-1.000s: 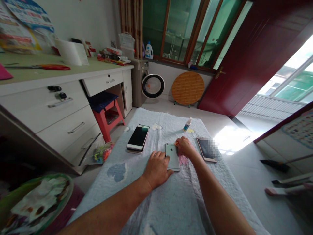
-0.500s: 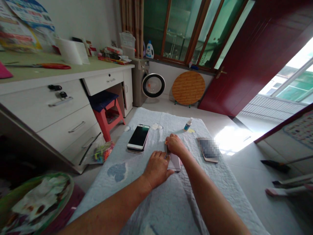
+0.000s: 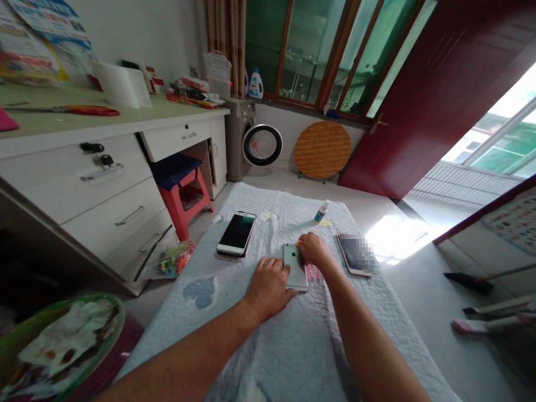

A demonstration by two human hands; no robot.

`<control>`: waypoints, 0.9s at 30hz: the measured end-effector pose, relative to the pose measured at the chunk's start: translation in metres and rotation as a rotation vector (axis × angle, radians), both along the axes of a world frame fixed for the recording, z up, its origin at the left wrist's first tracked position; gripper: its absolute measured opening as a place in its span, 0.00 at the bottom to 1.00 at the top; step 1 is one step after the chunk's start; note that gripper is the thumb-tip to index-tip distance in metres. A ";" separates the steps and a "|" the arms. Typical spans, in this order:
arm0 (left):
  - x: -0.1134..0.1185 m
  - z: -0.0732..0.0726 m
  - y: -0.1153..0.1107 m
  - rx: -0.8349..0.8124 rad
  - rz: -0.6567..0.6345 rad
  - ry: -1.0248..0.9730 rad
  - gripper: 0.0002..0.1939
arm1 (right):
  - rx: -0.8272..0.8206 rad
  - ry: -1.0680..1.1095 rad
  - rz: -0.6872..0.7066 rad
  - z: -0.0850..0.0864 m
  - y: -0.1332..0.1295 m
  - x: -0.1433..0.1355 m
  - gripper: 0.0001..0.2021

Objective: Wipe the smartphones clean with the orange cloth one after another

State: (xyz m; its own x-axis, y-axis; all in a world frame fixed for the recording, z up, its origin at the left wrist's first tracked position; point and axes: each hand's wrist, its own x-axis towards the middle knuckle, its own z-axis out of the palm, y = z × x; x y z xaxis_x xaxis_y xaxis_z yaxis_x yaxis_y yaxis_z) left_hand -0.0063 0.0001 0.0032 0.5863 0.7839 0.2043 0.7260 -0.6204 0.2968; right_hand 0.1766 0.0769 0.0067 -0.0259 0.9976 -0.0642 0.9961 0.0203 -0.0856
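Note:
A grey smartphone [image 3: 295,269] with an apple logo lies back up on the cloth-covered table. My left hand [image 3: 268,285] holds it along its left side, fingers curled at the edge and thumb by the bottom corner. At its upper right corner, my right hand [image 3: 313,249] is closed on a small orange piece, mostly hidden by the fingers; its kind is unclear. Left of my hands, a white-framed phone [image 3: 237,233] lies screen up on top of another dark one. Over on the right is a gold-edged phone [image 3: 352,255], its screen partly blurred out.
A small spray bottle [image 3: 321,213] stands toward the table's far edge. The light blue cloth [image 3: 201,335] covers the table. To the left are a red stool [image 3: 184,195], a white desk [image 3: 104,190] and a full waste bin [image 3: 121,312].
My right hand has moved right across the top of the phone to its upper right corner, uncovering the logo. My left hand has stayed in place.

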 end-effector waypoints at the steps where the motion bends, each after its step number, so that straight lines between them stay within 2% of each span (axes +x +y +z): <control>1: 0.000 0.000 0.000 -0.004 0.001 0.001 0.22 | 0.001 0.000 -0.016 -0.001 -0.002 0.002 0.15; 8: 0.000 -0.002 0.001 -0.015 -0.010 0.002 0.22 | 0.032 0.005 -0.095 -0.001 -0.025 0.000 0.16; 22: 0.001 -0.001 0.001 -0.001 -0.018 0.015 0.22 | -0.005 0.073 -0.070 0.003 -0.104 -0.008 0.12; 27: 0.000 -0.003 0.002 0.014 -0.026 0.023 0.21 | -0.013 0.083 -0.085 0.004 -0.116 -0.009 0.12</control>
